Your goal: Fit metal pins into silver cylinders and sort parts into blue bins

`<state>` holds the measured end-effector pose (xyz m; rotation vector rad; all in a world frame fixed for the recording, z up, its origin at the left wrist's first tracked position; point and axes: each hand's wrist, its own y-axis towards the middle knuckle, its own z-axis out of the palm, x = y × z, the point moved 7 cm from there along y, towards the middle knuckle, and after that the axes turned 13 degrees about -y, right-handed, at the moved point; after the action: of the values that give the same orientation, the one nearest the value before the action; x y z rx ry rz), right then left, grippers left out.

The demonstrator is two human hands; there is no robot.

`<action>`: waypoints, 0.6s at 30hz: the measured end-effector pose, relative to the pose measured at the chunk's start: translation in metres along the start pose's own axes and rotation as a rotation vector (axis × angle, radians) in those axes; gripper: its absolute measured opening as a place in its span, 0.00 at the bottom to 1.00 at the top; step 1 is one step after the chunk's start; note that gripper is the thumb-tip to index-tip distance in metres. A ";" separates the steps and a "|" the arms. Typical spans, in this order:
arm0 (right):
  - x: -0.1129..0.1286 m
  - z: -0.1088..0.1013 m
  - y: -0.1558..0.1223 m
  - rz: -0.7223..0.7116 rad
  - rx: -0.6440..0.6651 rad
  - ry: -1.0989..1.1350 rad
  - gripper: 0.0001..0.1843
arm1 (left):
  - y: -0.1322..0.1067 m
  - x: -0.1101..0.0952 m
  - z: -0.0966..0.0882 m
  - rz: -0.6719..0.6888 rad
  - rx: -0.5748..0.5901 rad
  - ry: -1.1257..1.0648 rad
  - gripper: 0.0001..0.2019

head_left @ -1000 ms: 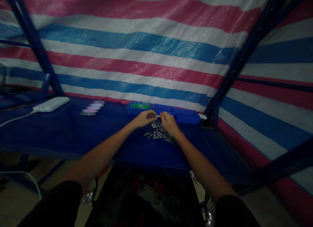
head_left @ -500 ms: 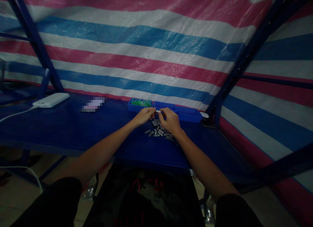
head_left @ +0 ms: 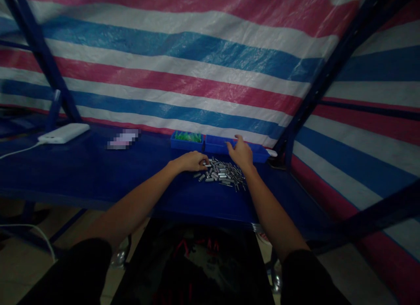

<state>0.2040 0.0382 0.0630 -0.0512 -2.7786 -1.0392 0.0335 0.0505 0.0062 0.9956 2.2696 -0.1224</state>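
My left hand (head_left: 194,161) is at the left edge of a pile of small metal pieces (head_left: 215,175), its fingers curled and pinched on a small metal cylinder (head_left: 207,165). The pile mixes short, thick cylinders on the left with thin metal pins (head_left: 236,175) on the right. Above the pile's far side, my right hand (head_left: 241,152) is raised with thumb and forefinger apart, in front of the middle blue bin (head_left: 216,144). Nothing shows between its fingers.
A blue bin (head_left: 187,145) with green pieces stands left of the middle one, and another blue bin (head_left: 260,155) to the right. A white power bank (head_left: 64,133) with a cable lies on the blue table (head_left: 98,173). Striped sheeting (head_left: 183,73) hangs behind.
My hands have parted from a small piece held between them. The left came down to the pile; the right moved right and opened, uncovering the pins.
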 end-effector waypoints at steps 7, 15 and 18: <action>0.014 0.025 -0.015 -0.178 0.181 0.106 0.15 | -0.001 0.005 -0.001 -0.126 -0.022 0.069 0.09; 0.059 0.017 -0.035 -0.496 0.225 0.324 0.18 | -0.002 -0.009 -0.023 -0.077 -0.228 -0.110 0.19; 0.064 0.013 -0.037 -0.514 0.183 0.318 0.13 | -0.003 -0.013 -0.023 -0.051 -0.248 -0.196 0.20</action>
<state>0.1358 0.0175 0.0406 0.8130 -2.6228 -0.7864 0.0258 0.0480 0.0314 0.7620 2.0720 0.0380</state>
